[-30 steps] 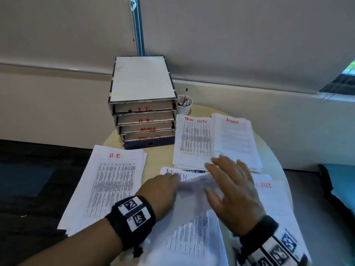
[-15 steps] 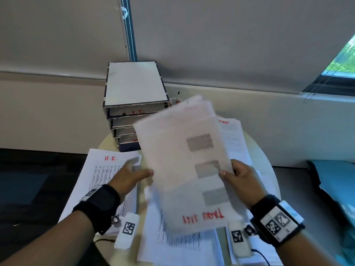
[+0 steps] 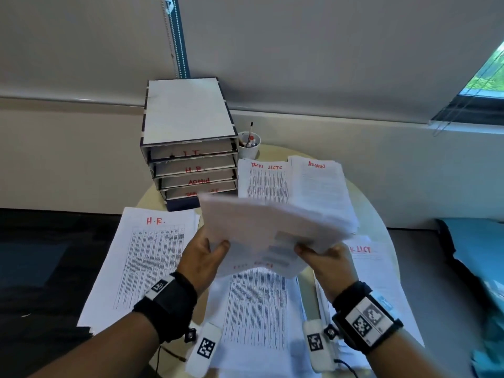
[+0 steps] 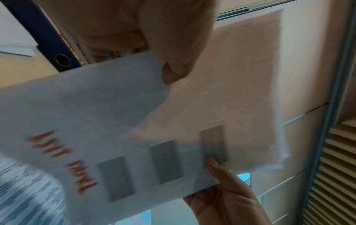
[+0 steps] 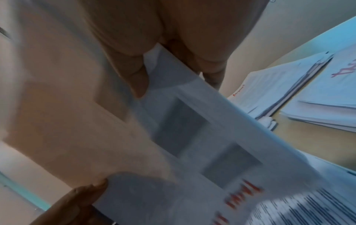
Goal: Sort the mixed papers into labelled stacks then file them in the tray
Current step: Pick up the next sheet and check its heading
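Note:
Both hands hold a sheaf of papers (image 3: 272, 230) above the round table, tilted nearly flat, its red "TASK LIST" heading showing through upside down. My left hand (image 3: 210, 249) pinches its left edge, thumb (image 4: 179, 67) on the near face. My right hand (image 3: 319, 252) pinches the right edge, thumb (image 5: 138, 76) on the paper (image 5: 192, 137). Labelled stacks lie on the table: H.R. (image 3: 147, 257) at left, TASK LISTS (image 3: 264, 184) and ADMIN (image 3: 321, 186) at the back, another task list pile (image 3: 373, 271) at right. A four-tier file tray (image 3: 188, 148) labelled I.T., H.R., ADMIN and a partly hidden fourth stands behind.
A printed pile (image 3: 256, 309) lies under my hands at the table's (image 3: 373, 214) near middle. A white cup of pens (image 3: 249, 145) stands right of the tray. A wall runs behind; dark floor lies left, a teal object (image 3: 480, 255) right.
The hands gathered the sheaf off the near pile and raised it upright; it has since tipped away and down toward flat, moving right.

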Demonstrator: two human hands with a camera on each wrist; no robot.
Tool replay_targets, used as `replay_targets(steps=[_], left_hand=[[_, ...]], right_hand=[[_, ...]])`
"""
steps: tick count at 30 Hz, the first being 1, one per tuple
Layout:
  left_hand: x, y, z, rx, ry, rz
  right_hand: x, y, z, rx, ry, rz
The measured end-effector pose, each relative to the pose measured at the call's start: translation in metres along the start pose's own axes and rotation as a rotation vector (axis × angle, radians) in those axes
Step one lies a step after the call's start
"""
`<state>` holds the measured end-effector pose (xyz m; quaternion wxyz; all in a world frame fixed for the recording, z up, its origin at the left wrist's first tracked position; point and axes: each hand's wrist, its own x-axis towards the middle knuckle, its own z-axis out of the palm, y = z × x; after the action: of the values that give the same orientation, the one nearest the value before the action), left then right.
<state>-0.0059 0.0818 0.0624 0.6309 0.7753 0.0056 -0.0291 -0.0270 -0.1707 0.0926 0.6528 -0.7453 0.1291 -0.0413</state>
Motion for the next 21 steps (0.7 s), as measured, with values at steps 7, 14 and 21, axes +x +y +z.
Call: replay_targets(steps=[7,14,21], left_hand=[[0.001,-0.034,0.002,0.083,-0.117,-0.119],[0.004,0.012,-0.007,0.358,-0.106,0.096],[0.008,0.076,0.022,1.022,-0.319,0.633]], right_hand=[[-0.002,0.011,0.002,-0.148,-0.016,-0.004],[-0.001,-0.033,-0.018,-0.464,0.263,-0.355],[-0.03,-0.087,-0.006,-1.255,-0.156,-0.937]])
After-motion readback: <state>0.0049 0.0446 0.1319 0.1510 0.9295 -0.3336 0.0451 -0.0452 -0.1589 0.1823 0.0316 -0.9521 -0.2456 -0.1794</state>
